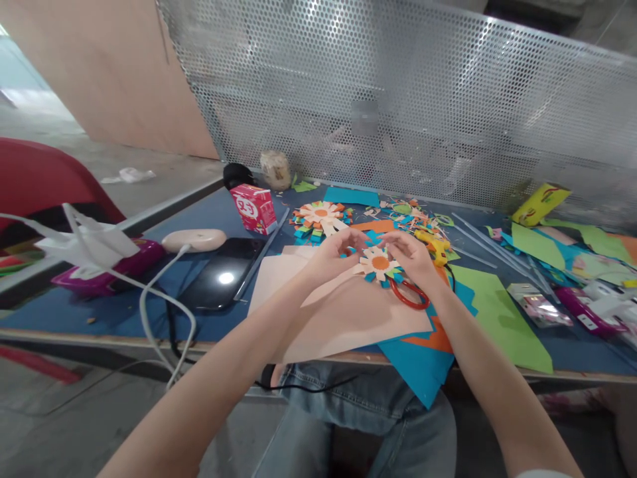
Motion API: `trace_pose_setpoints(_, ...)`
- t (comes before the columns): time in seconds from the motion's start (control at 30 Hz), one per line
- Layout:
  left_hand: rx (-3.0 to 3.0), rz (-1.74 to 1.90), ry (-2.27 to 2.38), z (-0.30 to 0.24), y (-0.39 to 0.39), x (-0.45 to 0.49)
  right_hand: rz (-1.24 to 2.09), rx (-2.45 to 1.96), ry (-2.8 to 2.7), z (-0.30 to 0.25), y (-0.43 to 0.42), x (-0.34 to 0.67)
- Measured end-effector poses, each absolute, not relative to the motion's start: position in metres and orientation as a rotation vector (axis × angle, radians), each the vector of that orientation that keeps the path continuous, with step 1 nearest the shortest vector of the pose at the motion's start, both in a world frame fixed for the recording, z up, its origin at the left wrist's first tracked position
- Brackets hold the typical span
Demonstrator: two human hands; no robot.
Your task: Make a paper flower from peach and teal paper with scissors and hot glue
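Note:
My left hand (342, 252) and my right hand (407, 255) are close together over the papers, fingers bent inward. Between their fingertips is a small blue paper piece (373, 237), which both seem to pinch. Just below lies a paper flower (381, 264) with an orange centre, cream petals and a blue and green fringe. Beside it, under my right wrist, show the red handles of scissors (411, 296). Cream paper sheets (318, 318) spread beneath my hands. A yellow glue gun (434, 248) rests right of my right hand.
A larger layered paper flower (321, 214) and paper scraps lie behind. Blue sheets (418, 365) overhang the front edge; a green sheet (497, 312) is at right. Left are a phone (223, 273), a pink box (253, 209) and cables. A perforated metal panel (398, 99) closes the back.

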State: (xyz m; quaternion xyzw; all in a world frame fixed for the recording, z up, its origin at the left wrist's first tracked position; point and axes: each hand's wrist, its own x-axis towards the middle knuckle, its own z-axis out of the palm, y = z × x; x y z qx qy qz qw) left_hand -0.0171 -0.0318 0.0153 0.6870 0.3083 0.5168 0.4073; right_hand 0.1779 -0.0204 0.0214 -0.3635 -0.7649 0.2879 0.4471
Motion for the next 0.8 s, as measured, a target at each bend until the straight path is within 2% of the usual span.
trace_pose_setpoints(0.17,1.835,1.323,1.009,0.014,-0.030,-0.016,0.512,-1.061,-1.815,0.019,-0.010,0.185)
trace_pose_setpoints(0.3,1.905,1.320,1.070,0.015,-0.030,-0.017,0.194,-1.419,-1.920,0.016,-0.002,0.194)
trace_pose_setpoints(0.4,1.986,1.270,1.059,0.013,-0.031,-0.018,0.072,-1.709,-2.018,0.020,-0.005,0.196)
trace_pose_setpoints(0.57,2.071,1.204,1.046,0.010,-0.030,-0.019,0.061,-2.004,-2.024,0.029,-0.016,0.193)
trace_pose_setpoints(0.8,2.071,1.143,1.119,0.012,-0.031,-0.018,0.110,-1.933,-2.235,0.023,-0.018,0.193)
